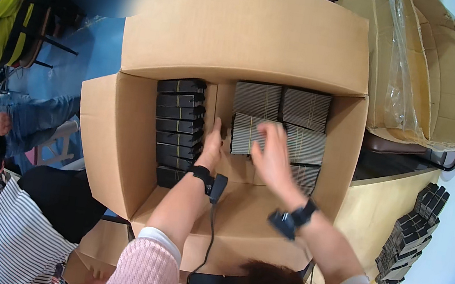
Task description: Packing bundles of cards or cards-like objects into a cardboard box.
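Both my hands reach into a large open cardboard box (250, 28). My left hand (213, 146) is stretched flat and upright beside a row of banded black bundles (177, 125) along the left side; it holds nothing I can see. Over the right half, my right hand (273, 156) is slightly blurred, its thumb and fingers apart. It is at the edge of a grey-edged bundle of thin flat pieces (243, 134) tied with a yellow band. Similar bundles (306, 109) lie behind and beside it. Whether the right fingertips touch the bundle is hard to tell.
Another opened carton (449, 75) with clear plastic stands at the back right. More dark bundles (410, 240) are stacked at the far right. A person in a striped top (25, 235) is close on my left. Black straps with small devices (284, 224) and cables are on my wrists.
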Demonstrator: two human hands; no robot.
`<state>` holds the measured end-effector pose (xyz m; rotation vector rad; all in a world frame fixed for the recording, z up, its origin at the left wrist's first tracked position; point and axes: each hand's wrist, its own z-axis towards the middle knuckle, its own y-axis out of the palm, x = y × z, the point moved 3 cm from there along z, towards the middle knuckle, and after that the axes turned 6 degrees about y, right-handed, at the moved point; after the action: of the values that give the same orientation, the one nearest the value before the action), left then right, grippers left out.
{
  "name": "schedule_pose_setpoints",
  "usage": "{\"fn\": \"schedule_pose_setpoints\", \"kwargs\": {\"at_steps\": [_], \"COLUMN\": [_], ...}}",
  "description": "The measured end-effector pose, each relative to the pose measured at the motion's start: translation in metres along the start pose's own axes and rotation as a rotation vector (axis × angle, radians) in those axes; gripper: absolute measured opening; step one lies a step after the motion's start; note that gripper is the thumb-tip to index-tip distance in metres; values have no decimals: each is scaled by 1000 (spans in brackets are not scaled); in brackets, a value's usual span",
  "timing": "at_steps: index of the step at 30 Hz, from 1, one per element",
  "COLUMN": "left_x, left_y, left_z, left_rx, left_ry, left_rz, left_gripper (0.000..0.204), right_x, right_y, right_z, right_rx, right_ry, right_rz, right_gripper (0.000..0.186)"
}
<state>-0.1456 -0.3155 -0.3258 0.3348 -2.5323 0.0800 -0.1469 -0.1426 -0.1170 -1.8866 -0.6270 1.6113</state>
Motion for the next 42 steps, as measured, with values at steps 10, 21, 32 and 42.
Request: {"fn": "schedule_pose_setpoints", "kwargs": {"at_steps": [10,21,32,42], "left_x": [21,-11,10,-1], "left_y": [30,47,54,54], "left_z": [12,16,-26,-40], "left_rx": [-188,-80,-27,-292], "left_ry": [-203,73,19,-156], "left_rz": [37,91,-72,-485], "left_gripper": [62,68,77,57], "right_x": [107,115,128,137], "right_y": [146,137,139,146], "right_z": [-61,-52,-57,-68], "right_rx": [704,522,383,290], "right_ry": [1576,1422,1344,1180], "right_rz": [1652,1914,2008,2055], "right_gripper": [44,49,44,44]}}
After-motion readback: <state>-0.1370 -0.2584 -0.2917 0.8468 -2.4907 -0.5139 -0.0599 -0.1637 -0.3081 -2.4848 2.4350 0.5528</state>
